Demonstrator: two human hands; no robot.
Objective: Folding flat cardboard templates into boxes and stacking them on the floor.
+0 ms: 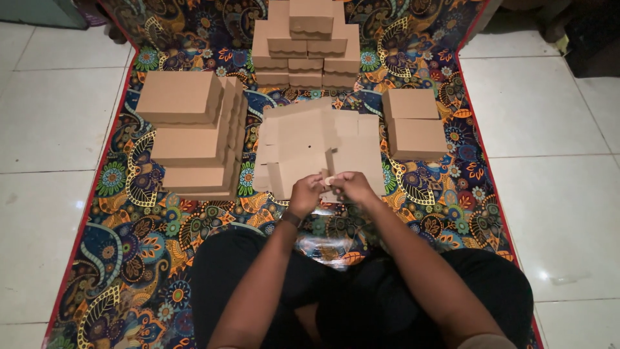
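Hands pinching flat cardboard, paisley mat, white tiled floor

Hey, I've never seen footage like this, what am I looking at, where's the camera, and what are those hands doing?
There is no machine here. One camera, worn on a person's head, looks down at their own lap and hands. The person sits on a patterned mat laid over white floor tiles. The left hand and right hand meet at the near edge of a flat, unfolded cardboard sheet. Folded brown boxes stand in stacks: left, far middle, and right.
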